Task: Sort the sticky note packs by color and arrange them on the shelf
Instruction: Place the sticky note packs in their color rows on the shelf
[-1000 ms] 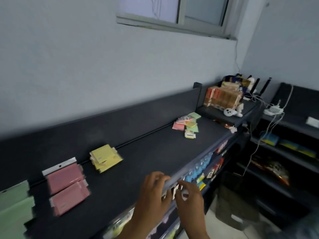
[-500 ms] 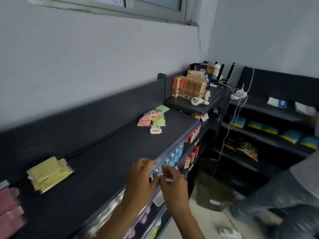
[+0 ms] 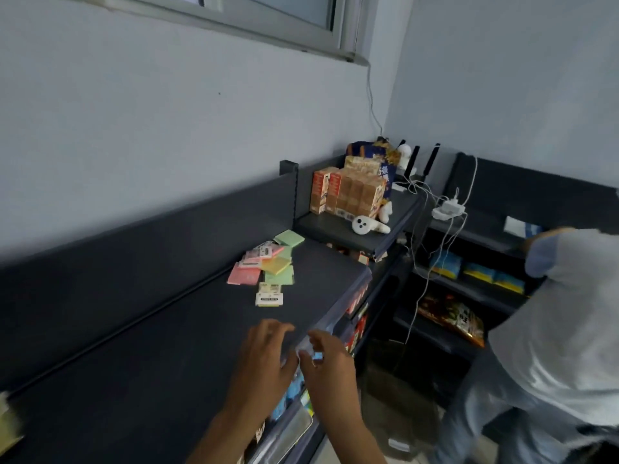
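Observation:
A loose heap of sticky note packs (image 3: 268, 266) lies on the dark shelf top (image 3: 160, 356) near its right end: pink (image 3: 244, 274), green (image 3: 289, 237) and yellow (image 3: 276, 264) packs overlap, with a white-labelled pack (image 3: 269, 299) nearest me. At the far left edge a yellow pack (image 3: 8, 426) barely shows. My left hand (image 3: 264, 360) hovers over the shelf's front edge with fingers spread, holding nothing. My right hand (image 3: 330, 363) is just beside it, beyond the edge, fingers loosely bent and empty.
Brown cartons (image 3: 348, 192) and a white gadget (image 3: 366, 225) sit on a raised shelf to the right. Cables and a white adapter (image 3: 447, 209) hang past it. Another person in a light shirt (image 3: 556, 333) bends at the side shelves on the right.
The view has swung right, so the pink and green sorted packs left the frame and the mixed heap came closer. Both hands stayed together at the shelf's front edge. The other person came into view.

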Action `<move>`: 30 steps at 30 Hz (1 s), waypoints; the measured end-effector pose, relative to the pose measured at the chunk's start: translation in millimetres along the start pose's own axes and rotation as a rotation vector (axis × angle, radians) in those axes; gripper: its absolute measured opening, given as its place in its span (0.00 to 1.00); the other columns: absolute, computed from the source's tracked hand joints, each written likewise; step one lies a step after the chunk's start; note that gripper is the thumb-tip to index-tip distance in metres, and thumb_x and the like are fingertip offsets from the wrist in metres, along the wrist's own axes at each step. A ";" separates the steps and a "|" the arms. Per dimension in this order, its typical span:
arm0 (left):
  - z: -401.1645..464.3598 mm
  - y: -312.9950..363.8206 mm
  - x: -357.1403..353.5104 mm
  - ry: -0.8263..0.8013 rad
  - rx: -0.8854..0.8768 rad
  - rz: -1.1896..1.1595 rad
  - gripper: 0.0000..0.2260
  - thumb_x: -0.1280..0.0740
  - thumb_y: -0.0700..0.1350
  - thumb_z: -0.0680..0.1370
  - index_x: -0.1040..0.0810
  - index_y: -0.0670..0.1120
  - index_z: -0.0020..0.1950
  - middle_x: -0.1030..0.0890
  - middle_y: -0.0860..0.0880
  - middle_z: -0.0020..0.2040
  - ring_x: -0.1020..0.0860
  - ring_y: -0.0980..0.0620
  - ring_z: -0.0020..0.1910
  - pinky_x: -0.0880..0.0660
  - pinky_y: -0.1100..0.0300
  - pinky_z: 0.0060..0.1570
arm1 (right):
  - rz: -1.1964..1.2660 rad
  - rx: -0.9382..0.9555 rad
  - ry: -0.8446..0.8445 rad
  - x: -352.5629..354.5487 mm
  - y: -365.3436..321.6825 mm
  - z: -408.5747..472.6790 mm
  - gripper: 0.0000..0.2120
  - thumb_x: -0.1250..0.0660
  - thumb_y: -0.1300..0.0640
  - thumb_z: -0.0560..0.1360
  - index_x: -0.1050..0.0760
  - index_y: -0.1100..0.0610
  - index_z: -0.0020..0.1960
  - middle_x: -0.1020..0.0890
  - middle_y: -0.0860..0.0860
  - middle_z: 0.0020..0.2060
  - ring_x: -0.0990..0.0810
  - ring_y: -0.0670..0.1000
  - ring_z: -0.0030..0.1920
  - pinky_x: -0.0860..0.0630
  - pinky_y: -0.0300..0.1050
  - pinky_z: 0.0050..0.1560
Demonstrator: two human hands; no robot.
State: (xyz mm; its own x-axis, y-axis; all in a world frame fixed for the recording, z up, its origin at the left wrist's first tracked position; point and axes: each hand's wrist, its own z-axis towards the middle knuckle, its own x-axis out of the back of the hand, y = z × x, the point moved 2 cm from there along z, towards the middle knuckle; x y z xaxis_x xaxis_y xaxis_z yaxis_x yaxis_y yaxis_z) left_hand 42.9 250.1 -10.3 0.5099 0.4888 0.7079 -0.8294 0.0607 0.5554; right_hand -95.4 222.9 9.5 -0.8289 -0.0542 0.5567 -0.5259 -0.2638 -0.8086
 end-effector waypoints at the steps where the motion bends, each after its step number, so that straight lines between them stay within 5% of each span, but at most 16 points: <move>1: 11.6 -4.8 -2.7 0.017 -0.009 0.032 0.15 0.29 0.48 0.76 0.24 0.53 0.63 0.27 0.55 0.60 0.28 0.53 0.60 0.27 0.56 0.59 | -0.031 0.023 -0.019 -3.4 -0.5 15.3 0.18 0.30 0.51 0.78 0.25 0.49 0.67 0.22 0.44 0.60 0.22 0.43 0.58 0.22 0.42 0.59; 23: 165.1 -73.8 -48.1 -0.093 0.120 0.125 0.18 0.30 0.48 0.77 0.26 0.54 0.66 0.30 0.54 0.63 0.30 0.52 0.62 0.27 0.55 0.59 | -0.125 0.109 -0.184 -63.0 17.8 194.9 0.19 0.30 0.57 0.77 0.25 0.52 0.68 0.23 0.47 0.62 0.23 0.46 0.62 0.29 0.35 0.61; 30: 202.8 -77.1 -65.0 -0.116 0.298 0.149 0.19 0.33 0.52 0.80 0.28 0.53 0.70 0.32 0.53 0.67 0.28 0.49 0.62 0.27 0.53 0.61 | -0.048 0.113 -0.247 -73.4 29.2 256.5 0.19 0.29 0.60 0.75 0.23 0.55 0.65 0.20 0.49 0.57 0.22 0.49 0.58 0.30 0.34 0.57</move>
State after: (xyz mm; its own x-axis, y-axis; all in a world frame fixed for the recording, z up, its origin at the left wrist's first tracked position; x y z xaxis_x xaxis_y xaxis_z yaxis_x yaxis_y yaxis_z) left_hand 120.1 37.2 -10.6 0.4252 0.3699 0.8261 -0.8023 -0.2684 0.5331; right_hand -1.1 -27.8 -6.2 -0.7247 -0.2692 0.6343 -0.5269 -0.3768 -0.7619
